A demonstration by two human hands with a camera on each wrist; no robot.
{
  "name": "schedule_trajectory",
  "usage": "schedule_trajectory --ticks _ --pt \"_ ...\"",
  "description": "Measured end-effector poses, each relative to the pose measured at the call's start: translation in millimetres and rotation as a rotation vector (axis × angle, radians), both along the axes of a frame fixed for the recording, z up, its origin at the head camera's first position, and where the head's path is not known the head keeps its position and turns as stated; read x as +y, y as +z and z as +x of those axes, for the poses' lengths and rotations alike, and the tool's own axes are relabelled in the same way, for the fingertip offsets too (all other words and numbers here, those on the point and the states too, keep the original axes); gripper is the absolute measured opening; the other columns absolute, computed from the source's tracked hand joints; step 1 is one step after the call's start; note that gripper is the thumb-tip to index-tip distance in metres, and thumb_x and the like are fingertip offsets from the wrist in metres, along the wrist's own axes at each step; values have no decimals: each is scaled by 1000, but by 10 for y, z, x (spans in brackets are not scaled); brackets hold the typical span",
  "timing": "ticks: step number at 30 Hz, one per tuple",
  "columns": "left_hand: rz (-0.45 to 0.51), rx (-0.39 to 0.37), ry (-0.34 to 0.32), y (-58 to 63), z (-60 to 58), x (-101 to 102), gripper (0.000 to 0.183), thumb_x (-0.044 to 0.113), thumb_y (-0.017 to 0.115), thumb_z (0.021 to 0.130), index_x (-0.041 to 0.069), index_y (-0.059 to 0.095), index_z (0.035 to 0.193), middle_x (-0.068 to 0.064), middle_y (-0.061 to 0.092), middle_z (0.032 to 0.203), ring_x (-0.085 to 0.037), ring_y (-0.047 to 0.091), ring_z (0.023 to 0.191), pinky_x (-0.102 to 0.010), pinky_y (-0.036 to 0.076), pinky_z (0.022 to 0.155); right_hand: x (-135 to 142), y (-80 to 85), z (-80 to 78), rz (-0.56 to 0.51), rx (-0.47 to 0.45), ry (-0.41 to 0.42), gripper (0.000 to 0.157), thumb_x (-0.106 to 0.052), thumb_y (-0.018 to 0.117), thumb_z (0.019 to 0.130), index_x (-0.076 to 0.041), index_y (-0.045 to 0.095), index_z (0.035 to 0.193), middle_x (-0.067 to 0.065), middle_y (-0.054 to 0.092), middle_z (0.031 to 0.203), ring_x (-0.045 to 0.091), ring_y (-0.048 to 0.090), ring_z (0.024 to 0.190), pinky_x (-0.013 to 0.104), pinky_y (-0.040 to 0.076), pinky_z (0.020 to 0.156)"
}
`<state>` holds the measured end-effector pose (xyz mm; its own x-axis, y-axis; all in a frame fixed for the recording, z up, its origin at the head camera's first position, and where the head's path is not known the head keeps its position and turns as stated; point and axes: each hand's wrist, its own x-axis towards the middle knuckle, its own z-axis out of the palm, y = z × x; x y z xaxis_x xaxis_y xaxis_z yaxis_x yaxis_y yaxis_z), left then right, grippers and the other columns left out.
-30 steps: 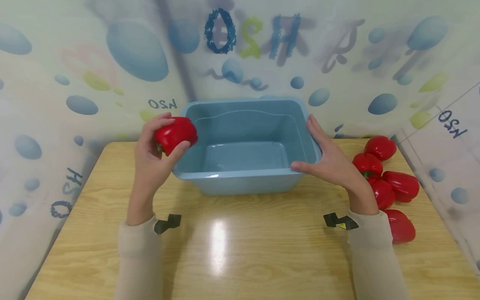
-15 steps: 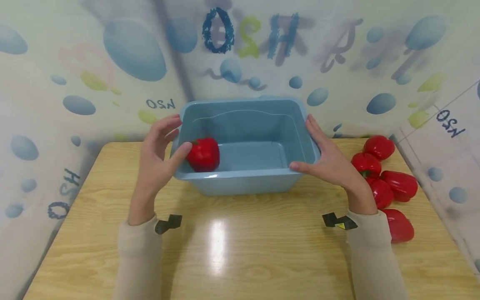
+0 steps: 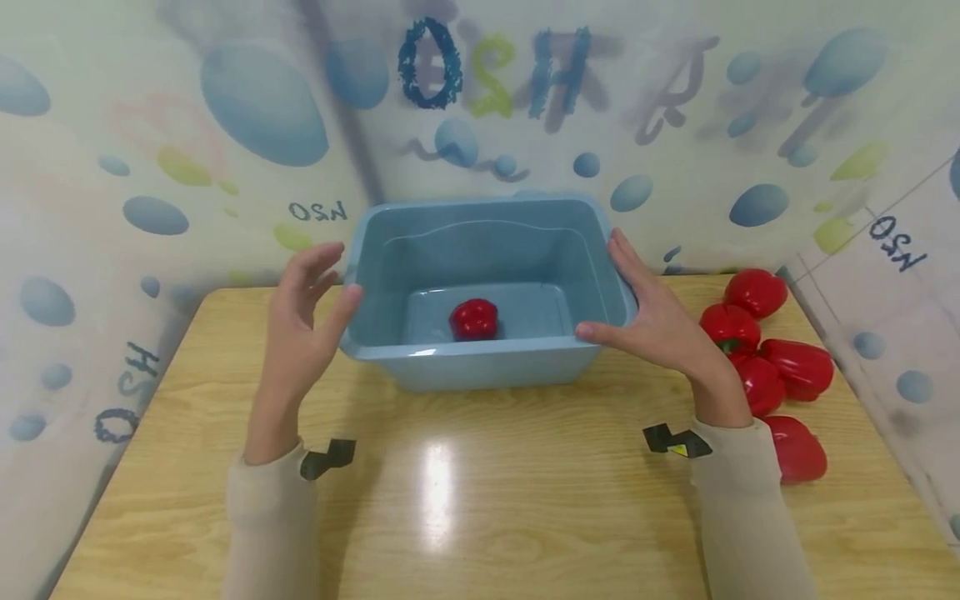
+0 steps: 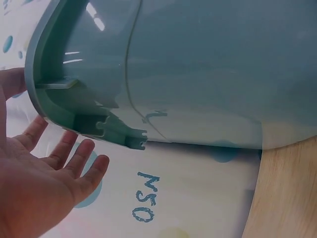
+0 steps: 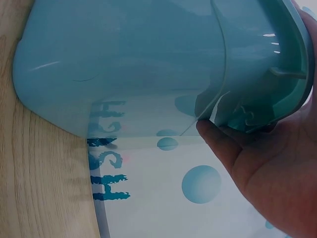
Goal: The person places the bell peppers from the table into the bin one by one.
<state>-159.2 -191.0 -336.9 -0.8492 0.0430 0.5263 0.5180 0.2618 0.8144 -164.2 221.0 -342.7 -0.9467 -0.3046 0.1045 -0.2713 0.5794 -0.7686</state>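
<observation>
The left hand (image 3: 295,337) is hovering wide and empty beside the blue tub (image 3: 483,367) the right hand (image 3: 662,323) is gripping; one pepper (image 3: 474,320) is lying inside, while five others (image 3: 797,367), seemingly left, are lying beyond the right hand.

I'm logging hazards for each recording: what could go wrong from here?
The glossy red bell pepper lies alone in the light-blue rectangular plastic tub, so it might roll if the tub tilts.
The left hand is open beside the rim, while the right hand holds the opposite end; lifting now could be lopsided.
The beige right sleeve overlaps a bell pepper on the table in the head view and might knock it.
</observation>
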Motion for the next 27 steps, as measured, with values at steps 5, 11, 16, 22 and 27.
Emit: schedule_trajectory --ticks 5,11,16,22,27 --pt "-23 -30 16 4 38 -21 51 3 64 93 4 51 142 3 56 142 -15 51 135 -30 43 116 7 3 -3 -5 10 7 111 -34 80 81 -39 4 162 -15 3 171 29 27 149 66 46 106" --pt "-86 -117 51 -4 82 -25 51 9 65 95 7 51 143 -2 56 143 -16 51 132 -45 41 119 2 -4 -7 -16 6 15 111 -33 80 82 -39 4 162 -15 3 171 29 27 149 66 47 105" --pt "-156 -150 54 -26 94 -11 53 13 68 95 9 51 145 -7 55 145 -20 48 136 -54 39 118 -13 -14 -4 -27 -2 15 111 -32 80 81 -41 5 161 -16 4 171 28 28 148 66 48 104" --pt "-193 -146 48 -61 91 22 58 12 70 93 10 49 147 -9 51 147 -24 47 139 -55 40 118 -10 -15 0 -38 -5 20 110 -32 80 81 -42 5 161 -16 5 171 28 30 147 65 49 103" --pt "-221 -155 58 -69 85 55 60 14 71 92 9 49 148 -8 48 148 -24 45 139 -56 42 116 -3 -17 -5 -38 -5 22 110 -31 80 81 -42 5 161 -16 4 171 28 29 147 65 48 104"
